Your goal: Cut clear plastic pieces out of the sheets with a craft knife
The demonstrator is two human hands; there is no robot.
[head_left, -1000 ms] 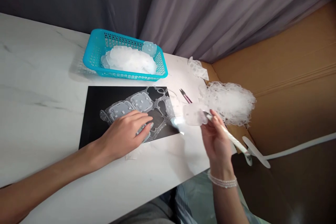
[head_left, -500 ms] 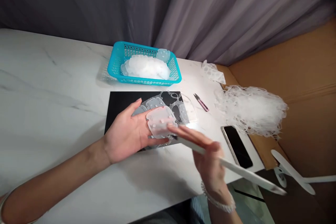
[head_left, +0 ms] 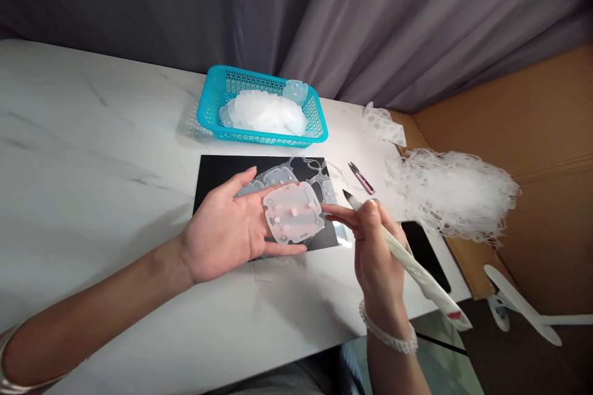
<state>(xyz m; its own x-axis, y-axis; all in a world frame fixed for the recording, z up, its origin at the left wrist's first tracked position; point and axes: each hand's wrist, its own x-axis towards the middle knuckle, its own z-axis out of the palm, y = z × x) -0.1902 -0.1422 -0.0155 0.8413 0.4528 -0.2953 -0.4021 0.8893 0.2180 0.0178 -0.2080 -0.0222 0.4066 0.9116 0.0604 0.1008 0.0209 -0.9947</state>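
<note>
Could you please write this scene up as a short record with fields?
Left hand: open, palm up, translucent plate on its fingers
Right hand: gripping a white pen-like tool, dark tip clear of the plate
Black mat: bears more parts
Blue basket: heaped translucent pieces
Right of mat: snips, phone, tangled scraps

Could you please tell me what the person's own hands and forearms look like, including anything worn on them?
The left hand and right hand are ungloved, the visible forearms mostly sleeveless. A whitish, beaded-looking bracelet circles the right wrist. A pale band, perhaps a cuff, shows on the left side at the picture's edge.
</note>
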